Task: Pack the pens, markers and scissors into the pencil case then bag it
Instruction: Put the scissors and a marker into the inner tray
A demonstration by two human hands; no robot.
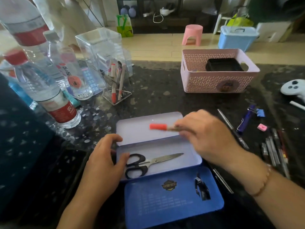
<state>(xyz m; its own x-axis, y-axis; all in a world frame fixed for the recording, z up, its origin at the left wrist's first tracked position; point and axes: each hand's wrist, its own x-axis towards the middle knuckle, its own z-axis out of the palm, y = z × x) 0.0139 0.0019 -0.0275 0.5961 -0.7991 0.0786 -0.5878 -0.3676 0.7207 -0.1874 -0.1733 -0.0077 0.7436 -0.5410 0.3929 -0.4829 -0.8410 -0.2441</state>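
— Starting at the left of the pencil case [158,142], what's there?
— Clear plastic water bottles [49,96] with red caps and labels stand far left of it, then a transparent angular pen holder [115,83] with several slim markers upright inside. All sit on a dark speckled stone-like countertop [156,90].
— And the left hand [105,156]?
— It rests at the case's left edge, fingers loosely curved, thumb touching the rim; I can't tell whether it truly grips the case.
— The case itself?
— A flat metal tin with rounded corners, pale lilac inside, lying open. A blue lid-like panel [173,199] with a printed badge lies against its near side.
— The scissors [148,162]?
— Lying in the near tray, long axis running left to right; black plastic loop handles at the left, steel blades closed and pointing right, slightly away.
— The right hand [206,134]?
— It pinches a marker [163,127] above the far half of the case. The marker lies roughly level, its coral-red cap pointing left, its tan barrel vanishing into the fingers. It's blurred.
— Right of the case?
— Thin metallic pens [274,151] lie loose, mostly pointing away, with a blue binder clip [260,112] and a small pink eraser [262,127]. Beyond, a pink perforated plastic basket [217,80].
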